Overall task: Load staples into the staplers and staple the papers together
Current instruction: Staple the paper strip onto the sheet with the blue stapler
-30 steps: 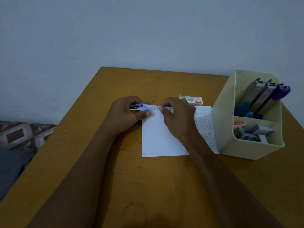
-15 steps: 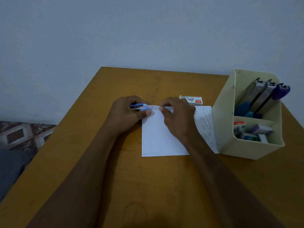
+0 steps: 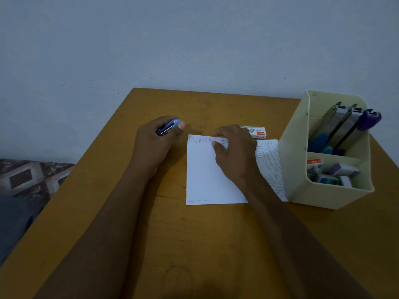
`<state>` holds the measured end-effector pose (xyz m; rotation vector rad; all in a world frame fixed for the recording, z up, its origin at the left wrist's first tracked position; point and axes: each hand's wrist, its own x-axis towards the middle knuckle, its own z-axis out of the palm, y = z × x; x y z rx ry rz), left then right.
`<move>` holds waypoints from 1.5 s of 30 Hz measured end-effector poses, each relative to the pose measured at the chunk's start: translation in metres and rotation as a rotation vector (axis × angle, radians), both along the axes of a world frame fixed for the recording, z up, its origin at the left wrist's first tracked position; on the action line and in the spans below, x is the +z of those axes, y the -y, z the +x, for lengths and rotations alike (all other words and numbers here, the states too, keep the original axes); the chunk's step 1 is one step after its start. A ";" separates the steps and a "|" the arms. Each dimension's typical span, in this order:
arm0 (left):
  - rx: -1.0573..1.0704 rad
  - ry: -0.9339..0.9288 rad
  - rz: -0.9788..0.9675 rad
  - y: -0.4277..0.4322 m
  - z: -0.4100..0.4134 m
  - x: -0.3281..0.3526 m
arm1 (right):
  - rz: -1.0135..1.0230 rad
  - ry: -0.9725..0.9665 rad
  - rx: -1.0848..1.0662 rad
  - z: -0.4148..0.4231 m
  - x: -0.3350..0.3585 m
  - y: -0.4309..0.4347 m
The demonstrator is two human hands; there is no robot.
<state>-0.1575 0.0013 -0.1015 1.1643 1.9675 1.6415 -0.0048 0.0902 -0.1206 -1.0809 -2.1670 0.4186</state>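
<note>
On wooden tabletop: left grip clamps small blue stapler beside white paper sheets; right grip pinches them (for alignment).

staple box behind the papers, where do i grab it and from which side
Pinch the staple box across its two long faces, coming from above. It lies flat with its long side running left to right. The organizer stands close on its right and the right hand is in front of its left end, so a sideways approach looks cramped.
</note>
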 end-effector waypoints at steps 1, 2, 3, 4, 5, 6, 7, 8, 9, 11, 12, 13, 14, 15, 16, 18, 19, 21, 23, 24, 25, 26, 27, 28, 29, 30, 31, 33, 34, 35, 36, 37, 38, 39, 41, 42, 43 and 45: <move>-0.004 -0.006 -0.009 -0.001 0.000 0.000 | 0.000 -0.006 -0.015 0.000 0.001 0.001; -0.002 -0.010 -0.018 -0.001 -0.001 -0.001 | 0.001 -0.011 -0.027 0.000 0.002 0.001; 0.008 -0.009 -0.026 -0.002 0.000 0.000 | 0.002 -0.013 -0.031 0.000 0.002 0.002; 0.020 -0.007 -0.029 -0.002 0.000 0.000 | 0.005 -0.009 -0.026 0.000 0.002 0.002; 0.024 -0.010 -0.028 -0.002 0.000 0.001 | 0.013 0.003 -0.012 0.001 0.002 0.002; 0.018 -0.018 -0.026 -0.002 0.001 0.001 | 0.027 0.026 0.002 0.001 0.001 0.002; 0.003 -0.025 -0.024 -0.002 0.002 0.002 | 0.043 0.057 0.013 0.002 0.001 0.002; -0.012 -0.024 -0.022 -0.001 0.002 0.002 | 0.057 0.087 0.018 0.002 0.002 0.003; -0.026 -0.016 -0.015 0.000 0.002 0.003 | 0.069 0.111 0.023 0.004 0.003 0.003; -0.042 0.002 -0.004 0.001 0.002 0.005 | 0.074 0.153 0.036 0.006 0.008 0.003; -0.052 0.009 0.003 0.001 0.002 0.006 | 0.073 0.169 0.049 0.006 0.010 0.003; -0.067 0.016 0.011 0.001 0.002 0.007 | 0.066 0.178 0.065 0.007 0.012 0.003; -0.084 0.023 0.021 0.002 0.003 0.008 | 0.050 0.176 0.083 0.008 0.015 0.003; -0.099 0.026 0.027 0.002 0.003 0.009 | 0.026 0.169 0.097 0.008 0.017 0.002; -0.109 0.028 0.027 0.003 0.004 0.009 | 0.000 0.160 0.106 0.010 0.019 0.001; -0.125 0.020 0.027 0.004 0.006 0.010 | -0.046 0.167 0.118 0.012 0.023 -0.001; -0.132 0.019 0.029 0.004 0.007 0.011 | -0.064 0.177 0.124 0.014 0.025 -0.001; -0.143 0.018 0.040 0.005 0.009 0.015 | -0.082 0.188 0.125 0.019 0.031 0.001; -0.165 -0.001 0.052 0.007 0.012 0.021 | -0.089 0.182 0.123 0.024 0.037 0.006; -0.180 -0.014 0.060 0.008 0.016 0.026 | -0.084 0.172 0.123 0.028 0.041 0.009; -0.196 -0.026 0.067 0.008 0.019 0.029 | -0.084 0.167 0.121 0.030 0.044 0.011; -0.213 -0.039 0.079 0.009 0.023 0.033 | -0.082 0.163 0.113 0.034 0.049 0.014; -0.232 -0.054 0.092 0.011 0.028 0.039 | -0.081 0.158 0.099 0.040 0.055 0.017; -0.253 -0.061 0.100 0.013 0.033 0.044 | -0.082 0.156 0.084 0.045 0.060 0.020; -0.275 -0.064 0.105 0.013 0.039 0.049 | -0.082 0.150 0.069 0.051 0.065 0.023; -0.300 -0.069 0.110 0.014 0.045 0.054 | -0.080 0.144 0.055 0.059 0.071 0.026; -0.321 -0.076 0.109 0.014 0.051 0.059 | -0.074 0.134 0.044 0.067 0.076 0.030; -0.357 -0.096 0.108 0.014 0.065 0.068 | -0.057 0.092 0.023 0.084 0.087 0.038; -0.378 -0.114 0.108 0.013 0.072 0.073 | -0.044 0.059 0.009 0.093 0.094 0.041; -0.396 -0.137 0.106 0.012 0.080 0.077 | -0.031 0.023 -0.003 0.102 0.099 0.042; -0.411 -0.159 0.104 0.010 0.086 0.081 | -0.020 -0.010 -0.020 0.110 0.105 0.042; -0.423 -0.182 0.104 0.008 0.093 0.086 | -0.014 -0.041 -0.044 0.118 0.110 0.040; -0.437 -0.205 0.110 0.007 0.100 0.091 | -0.009 -0.067 -0.074 0.126 0.115 0.038; -0.452 -0.232 0.122 0.004 0.107 0.096 | 0.006 -0.085 -0.108 0.134 0.119 0.035; -0.473 -0.286 0.141 -0.003 0.120 0.106 | 0.048 -0.082 -0.168 0.147 0.124 0.028; -0.477 -0.309 0.145 -0.006 0.127 0.110 | 0.073 -0.069 -0.193 0.152 0.124 0.023; -0.477 -0.332 0.153 -0.011 0.133 0.113 | 0.099 -0.057 -0.217 0.155 0.124 0.019; -0.466 -0.401 0.156 -0.022 0.144 0.118 | 0.133 -0.044 -0.273 0.163 0.123 0.011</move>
